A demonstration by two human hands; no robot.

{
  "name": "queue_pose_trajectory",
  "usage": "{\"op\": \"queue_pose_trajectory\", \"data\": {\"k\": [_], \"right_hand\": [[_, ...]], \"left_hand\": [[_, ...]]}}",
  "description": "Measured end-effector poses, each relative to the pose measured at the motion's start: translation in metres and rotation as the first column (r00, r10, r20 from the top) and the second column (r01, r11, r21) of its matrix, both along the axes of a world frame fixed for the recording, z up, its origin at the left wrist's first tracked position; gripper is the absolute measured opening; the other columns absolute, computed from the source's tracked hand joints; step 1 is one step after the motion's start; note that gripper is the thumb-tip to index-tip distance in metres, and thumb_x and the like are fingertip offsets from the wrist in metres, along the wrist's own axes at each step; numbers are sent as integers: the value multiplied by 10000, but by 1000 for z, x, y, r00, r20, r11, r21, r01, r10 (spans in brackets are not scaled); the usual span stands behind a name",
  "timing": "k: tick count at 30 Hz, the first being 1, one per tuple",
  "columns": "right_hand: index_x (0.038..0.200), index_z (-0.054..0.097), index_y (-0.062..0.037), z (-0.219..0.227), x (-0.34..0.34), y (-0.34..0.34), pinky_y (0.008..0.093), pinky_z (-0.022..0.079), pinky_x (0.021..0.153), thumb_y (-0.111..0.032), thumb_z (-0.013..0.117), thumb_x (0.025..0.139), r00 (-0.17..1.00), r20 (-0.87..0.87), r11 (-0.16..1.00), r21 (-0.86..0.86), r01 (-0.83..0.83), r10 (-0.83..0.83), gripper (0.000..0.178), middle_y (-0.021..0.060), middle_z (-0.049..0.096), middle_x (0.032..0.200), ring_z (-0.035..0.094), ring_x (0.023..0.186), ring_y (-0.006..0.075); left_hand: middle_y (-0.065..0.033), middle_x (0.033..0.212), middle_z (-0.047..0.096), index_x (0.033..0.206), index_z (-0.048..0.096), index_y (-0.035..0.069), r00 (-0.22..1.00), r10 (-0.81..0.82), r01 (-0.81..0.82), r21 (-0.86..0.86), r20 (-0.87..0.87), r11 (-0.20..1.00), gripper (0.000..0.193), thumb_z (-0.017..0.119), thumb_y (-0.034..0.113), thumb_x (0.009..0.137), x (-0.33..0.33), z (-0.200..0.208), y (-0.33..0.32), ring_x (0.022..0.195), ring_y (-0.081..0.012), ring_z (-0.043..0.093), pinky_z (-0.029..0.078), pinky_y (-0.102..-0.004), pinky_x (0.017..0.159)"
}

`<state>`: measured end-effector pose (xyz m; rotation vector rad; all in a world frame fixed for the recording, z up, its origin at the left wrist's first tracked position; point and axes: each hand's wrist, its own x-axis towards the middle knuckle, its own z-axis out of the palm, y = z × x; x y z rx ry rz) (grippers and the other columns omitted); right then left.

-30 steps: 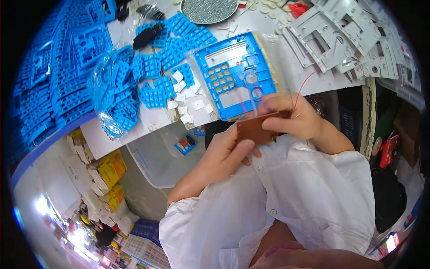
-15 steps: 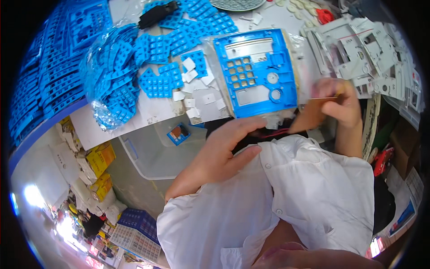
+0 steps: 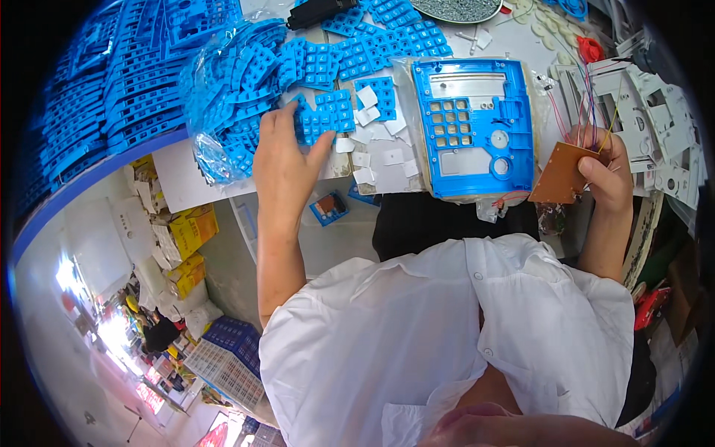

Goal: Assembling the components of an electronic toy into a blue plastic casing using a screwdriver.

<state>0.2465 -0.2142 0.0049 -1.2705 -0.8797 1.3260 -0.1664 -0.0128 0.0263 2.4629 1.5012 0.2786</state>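
My left hand reaches to the left part of the table, thumb and forefinger spread at the edges of a blue rubber keypad. Whether it bears on the keypad I cannot tell. In my right hand is a brown circuit board, pinched near its right edge, with thin coloured wires rising from it. Between the hands lies a blue plastic housing, its inner side up, with a grid of key openings and round holes. Small white square pieces are scattered between keypad and housing.
A heap of blue keypads partly in clear plastic and stacked blue housings fill the left. White plastic frames pile up at right. A dish of small metal parts stands at the back. Below the table edge is a clear bin.
My left hand has moved from beside the housing's lower edge out left to the keypads. My right hand still holds the circuit board, now tilted with its flat side showing. The view has shifted.
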Motion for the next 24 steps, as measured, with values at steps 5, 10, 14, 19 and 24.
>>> {"op": "queue_pose_trajectory", "data": {"k": [5,10,14,19,24], "right_hand": [[1047,670,-24,-1,-2,4,266,485,809,-207,796,838,1000,-3,1000,22,9,-9,305,19,711,949,635,859,92],[1083,673,-3,-3,1,3,268,489,852,-207,807,851,1000,-27,1000,21,-12,12,337,23,707,998,645,928,101],[1130,665,17,-3,-4,-2,280,496,867,-154,816,851,996,-47,997,-4,74,-74,360,19,698,1030,648,951,111],[1149,666,-1,6,-8,-3,269,504,862,-134,813,846,995,-61,993,-96,76,-82,362,19,694,1036,643,952,97],[1145,673,5,13,-14,-3,287,521,876,-136,820,841,993,-54,993,-68,96,-100,366,36,707,1055,659,963,115]], "left_hand": [[-190,1170,593,1242,624,-4,1000,18,-18,-24,14,1000,585,852,272,780,-3,-1,-3,1028,-364,633,539,-430,835],[-163,1065,621,1153,635,8,1000,-19,19,58,-3,998,499,854,263,783,-3,-4,-3,884,-350,633,531,-431,756],[-67,892,616,1089,622,17,970,137,-86,-243,203,966,403,847,155,783,1,3,-10,674,-193,550,473,-321,622],[46,873,611,1022,634,29,861,170,71,-445,479,893,306,834,36,791,36,25,-32,686,-17,469,358,-193,564],[-70,826,633,953,641,39,833,-424,395,154,357,906,256,818,12,770,98,26,-33,698,-181,620,461,-307,603]]}}
